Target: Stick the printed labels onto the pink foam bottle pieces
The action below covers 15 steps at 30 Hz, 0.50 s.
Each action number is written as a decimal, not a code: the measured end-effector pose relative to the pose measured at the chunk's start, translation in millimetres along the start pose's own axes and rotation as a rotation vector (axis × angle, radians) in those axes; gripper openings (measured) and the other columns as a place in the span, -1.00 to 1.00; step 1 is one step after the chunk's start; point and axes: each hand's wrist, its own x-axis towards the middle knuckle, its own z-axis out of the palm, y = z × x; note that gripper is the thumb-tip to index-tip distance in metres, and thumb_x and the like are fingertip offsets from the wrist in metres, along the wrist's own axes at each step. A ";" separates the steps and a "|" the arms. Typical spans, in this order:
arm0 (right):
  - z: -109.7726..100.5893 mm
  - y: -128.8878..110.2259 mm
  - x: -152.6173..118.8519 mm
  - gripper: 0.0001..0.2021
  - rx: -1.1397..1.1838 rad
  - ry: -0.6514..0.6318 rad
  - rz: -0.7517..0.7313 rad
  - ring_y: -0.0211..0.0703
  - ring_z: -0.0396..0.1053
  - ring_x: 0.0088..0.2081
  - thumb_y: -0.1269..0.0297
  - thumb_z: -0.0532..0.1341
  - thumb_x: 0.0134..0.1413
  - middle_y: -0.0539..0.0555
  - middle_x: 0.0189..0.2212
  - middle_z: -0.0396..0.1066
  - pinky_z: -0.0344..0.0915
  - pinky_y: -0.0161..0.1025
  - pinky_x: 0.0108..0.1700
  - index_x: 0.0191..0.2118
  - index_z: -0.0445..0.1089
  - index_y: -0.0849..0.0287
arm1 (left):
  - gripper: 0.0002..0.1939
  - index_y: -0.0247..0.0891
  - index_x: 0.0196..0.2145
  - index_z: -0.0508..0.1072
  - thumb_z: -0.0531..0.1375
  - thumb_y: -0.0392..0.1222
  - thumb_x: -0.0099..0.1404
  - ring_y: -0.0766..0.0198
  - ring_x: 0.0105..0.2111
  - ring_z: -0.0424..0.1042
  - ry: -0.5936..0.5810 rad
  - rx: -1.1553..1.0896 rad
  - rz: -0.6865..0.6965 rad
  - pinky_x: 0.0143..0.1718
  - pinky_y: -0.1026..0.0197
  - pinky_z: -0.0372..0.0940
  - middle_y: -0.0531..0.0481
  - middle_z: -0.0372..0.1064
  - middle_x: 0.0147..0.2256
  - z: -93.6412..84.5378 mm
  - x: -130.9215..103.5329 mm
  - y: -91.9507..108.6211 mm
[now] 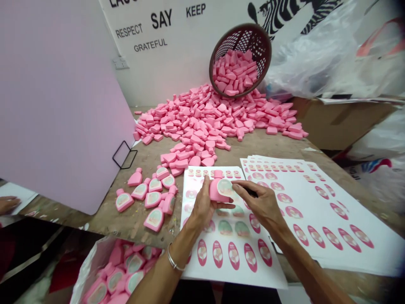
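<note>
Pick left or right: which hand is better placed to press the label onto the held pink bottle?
Right, likely. The right hand's fingertips are already at the label's edge, while the left hand is occupied holding the pink bottle.

Far edge of table (pixel 272 145) blocked: pink pile (pixel 202 116) heaped along it, tipped basket (pixel 269 50) rising above. Tall panel (pixel 63 105) walls off left side; wire stand (pixel 129 151) juts beside it. Labelled bottles (pixel 153 199) crowd left of middle, thin bare strip toward near edge. Left hand (pixel 204 202) and right hand (pixel 259 200) fill air above near sheets (pixel 234 272). Open lane: bare wood between pile and right sheets (pixel 341 194), toward right edge.
</note>
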 end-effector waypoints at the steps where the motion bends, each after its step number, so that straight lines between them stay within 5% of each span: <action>1: 3.2 -2.9 -3.9 -0.73 0.004 -0.005 -0.008 -0.12 0.44 -0.34 0.05 0.26 0.00 0.07 -0.35 0.55 0.35 -0.22 -0.32 -0.29 0.56 0.13 | -0.43 -0.40 -0.20 0.47 -0.02 0.20 0.34 0.17 -0.46 0.49 0.002 -0.010 0.000 -0.37 0.00 0.46 -0.19 0.48 -0.31 0.6 -5.5 2.1; 7: 9.0 -8.0 -14.8 -0.81 -0.038 -0.025 -0.083 -0.17 0.42 -0.36 0.13 0.28 0.03 0.04 -0.36 0.54 0.32 -0.26 -0.36 -0.29 0.56 0.09 | -0.44 -0.39 -0.22 0.47 -0.05 0.18 0.36 0.20 -0.47 0.48 -0.022 -0.018 0.033 -0.34 0.05 0.46 -0.12 0.47 -0.41 -0.2 -21.1 5.8; 15: 8.4 -11.6 -20.0 -0.85 -0.094 0.022 -0.173 -0.21 0.38 -0.37 0.19 0.27 0.06 0.02 -0.36 0.52 0.32 -0.24 -0.32 -0.26 0.54 0.08 | -0.41 -0.39 -0.10 0.46 -0.09 0.18 0.37 0.12 -0.30 0.51 -0.052 0.018 0.068 -0.28 0.05 0.47 -0.21 0.49 -0.26 2.5 -28.7 7.7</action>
